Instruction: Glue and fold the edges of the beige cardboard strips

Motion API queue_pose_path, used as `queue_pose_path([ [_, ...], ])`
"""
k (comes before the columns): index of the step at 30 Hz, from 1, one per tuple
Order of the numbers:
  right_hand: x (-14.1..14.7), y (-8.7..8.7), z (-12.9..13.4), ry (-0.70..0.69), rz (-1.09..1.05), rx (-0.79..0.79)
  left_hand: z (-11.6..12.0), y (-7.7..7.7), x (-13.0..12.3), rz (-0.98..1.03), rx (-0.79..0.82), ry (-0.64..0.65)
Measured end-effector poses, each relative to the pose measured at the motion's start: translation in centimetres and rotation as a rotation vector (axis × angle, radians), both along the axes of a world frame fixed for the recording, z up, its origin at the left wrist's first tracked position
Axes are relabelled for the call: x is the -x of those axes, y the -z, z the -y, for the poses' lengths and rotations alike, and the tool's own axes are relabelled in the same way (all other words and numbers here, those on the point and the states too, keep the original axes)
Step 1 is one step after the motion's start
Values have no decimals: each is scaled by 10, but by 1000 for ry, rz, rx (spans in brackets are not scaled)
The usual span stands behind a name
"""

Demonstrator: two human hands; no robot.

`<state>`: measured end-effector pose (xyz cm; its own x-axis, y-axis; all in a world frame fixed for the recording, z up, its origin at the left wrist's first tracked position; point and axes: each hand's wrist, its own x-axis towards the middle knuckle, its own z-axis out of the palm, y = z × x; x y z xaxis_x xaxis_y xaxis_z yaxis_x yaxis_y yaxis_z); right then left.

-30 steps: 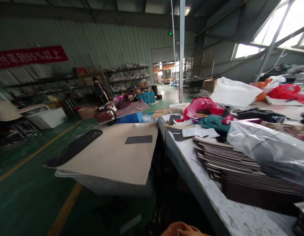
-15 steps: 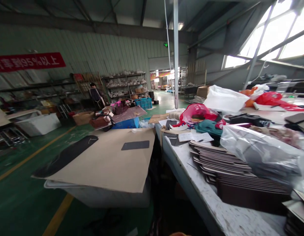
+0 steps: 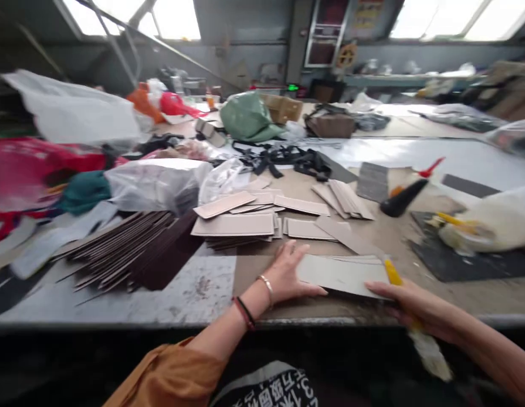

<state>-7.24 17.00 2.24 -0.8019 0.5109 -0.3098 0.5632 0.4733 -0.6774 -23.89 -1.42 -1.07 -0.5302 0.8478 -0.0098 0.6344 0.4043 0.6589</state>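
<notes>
A stack of pale rectangular pieces (image 3: 339, 272) lies near the table's front edge. At its left end is my left hand (image 3: 290, 272), thumb and fingers spread apart against the end of the stack. My right hand (image 3: 415, 302) is at the right end, its thumb on top of the stack. That same hand holds a yellow-handled brush (image 3: 393, 272), whose pale bristles hang below the table edge. Behind my left hand sit more pale pieces (image 3: 232, 225) in loose piles. A fanned row of dark pieces (image 3: 122, 249) lies to the left.
Plastic bags (image 3: 156, 181) and a pink-red bag (image 3: 37, 169) crowd the left. Black straps (image 3: 288, 158) lie further back. On the right are a black cone-shaped bottle with a red tip (image 3: 404, 195) and a pale container (image 3: 495, 220) with a yellow-handled tool on a dark sheet.
The view has swung right and down from the hall and aisle to the worktable. Both of my hands, the brush and the pale stack have come into view.
</notes>
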Motion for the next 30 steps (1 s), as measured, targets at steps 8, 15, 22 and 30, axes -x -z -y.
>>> queue_pose_path([
  [8,15,-6,-17,73,174,474,6,7,-9,-25,-266,-76],
  [15,11,-3,-30,65,220,346,4,11,-9,34,-265,-59],
  [22,-17,-50,-17,155,-51,-481,4,9,-12,-68,-280,-75],
  [30,36,-17,73,-235,55,-969,5,13,-14,-113,-272,-60],
])
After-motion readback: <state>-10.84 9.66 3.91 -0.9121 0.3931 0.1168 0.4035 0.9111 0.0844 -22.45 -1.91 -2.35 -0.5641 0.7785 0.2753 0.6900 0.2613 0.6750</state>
